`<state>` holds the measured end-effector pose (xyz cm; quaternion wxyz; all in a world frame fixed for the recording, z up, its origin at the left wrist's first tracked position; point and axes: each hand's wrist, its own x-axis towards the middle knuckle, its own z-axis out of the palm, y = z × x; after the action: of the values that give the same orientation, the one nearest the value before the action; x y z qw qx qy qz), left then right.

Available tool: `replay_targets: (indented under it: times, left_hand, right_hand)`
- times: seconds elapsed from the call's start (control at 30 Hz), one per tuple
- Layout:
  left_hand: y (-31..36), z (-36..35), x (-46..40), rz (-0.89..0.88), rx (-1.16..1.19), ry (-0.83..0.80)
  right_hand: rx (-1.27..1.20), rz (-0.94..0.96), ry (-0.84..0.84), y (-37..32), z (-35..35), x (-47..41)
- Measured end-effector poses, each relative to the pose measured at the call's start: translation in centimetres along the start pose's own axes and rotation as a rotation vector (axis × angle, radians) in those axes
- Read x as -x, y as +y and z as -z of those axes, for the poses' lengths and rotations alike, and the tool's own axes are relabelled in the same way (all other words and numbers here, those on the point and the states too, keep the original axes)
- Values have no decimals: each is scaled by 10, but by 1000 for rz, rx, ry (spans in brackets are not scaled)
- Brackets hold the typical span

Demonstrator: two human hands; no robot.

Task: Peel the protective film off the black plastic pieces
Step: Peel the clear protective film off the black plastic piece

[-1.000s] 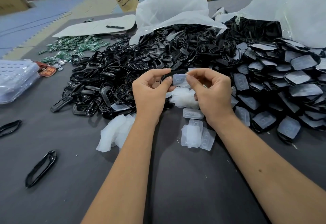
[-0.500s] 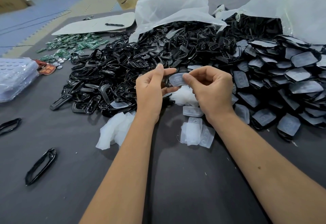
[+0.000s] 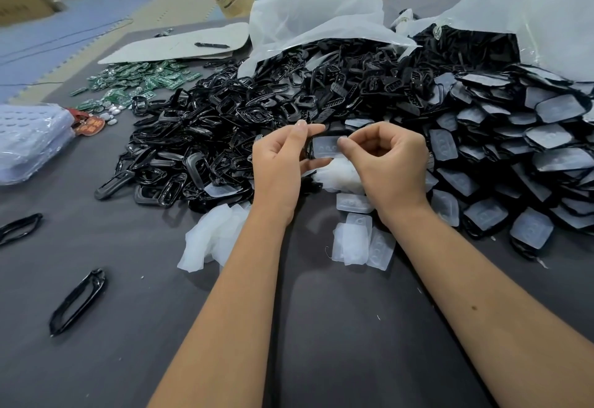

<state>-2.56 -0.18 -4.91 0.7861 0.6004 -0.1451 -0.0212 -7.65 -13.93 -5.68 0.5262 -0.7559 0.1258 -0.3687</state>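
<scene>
Left hand (image 3: 283, 163): holding a black plastic piece (image 3: 310, 150) up over the middle of the tabletop (image 3: 321, 343), thumb and fingers pinching its left edge.
Right hand (image 3: 390, 166): fingers curled in, thumb and forefinger pinching the right end of the cloudy film (image 3: 328, 147) on that piece.
Film status: looks like it's still lying flat on the piece, can't really tell if a corner is lifted.
Peeled films (image 3: 363, 240): small stack lying on the tabletop just near of the hands, plus a crumpled white bunch (image 3: 209, 237) to the left.
Right side: big heap of film-covered pieces (image 3: 514, 150).
Middle and far: huge pile of bare black frames (image 3: 225, 137) spilling out of a clear plastic bag (image 3: 315, 18).
Far left: green circuit boards (image 3: 141, 78).
Near left: two loose black frames (image 3: 77, 301) lying on their own.
</scene>
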Motion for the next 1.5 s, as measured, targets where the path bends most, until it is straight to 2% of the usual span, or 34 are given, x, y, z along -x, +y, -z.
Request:
replay_targets:
  times: [0.27,1.1,1.23,1.37,1.5]
  left_hand:
    - [-6,2,-2,-80,-177,-47]
    - [-4,-4,0,-104,-178,0]
    - [-4,-2,0,-83,-138,13]
    - [-4,-1,0,-67,-113,4]
    - [-3,-2,1,-68,-96,-13]
  right_hand:
    - [9,5,26,-1,0,-1]
    - [50,-29,15,-3,0,0]
    - [-27,-59,-25,-3,0,0]
    - [-213,-128,-149,-2,2,0]
    - [-289,-161,-164,-1,4,-2]
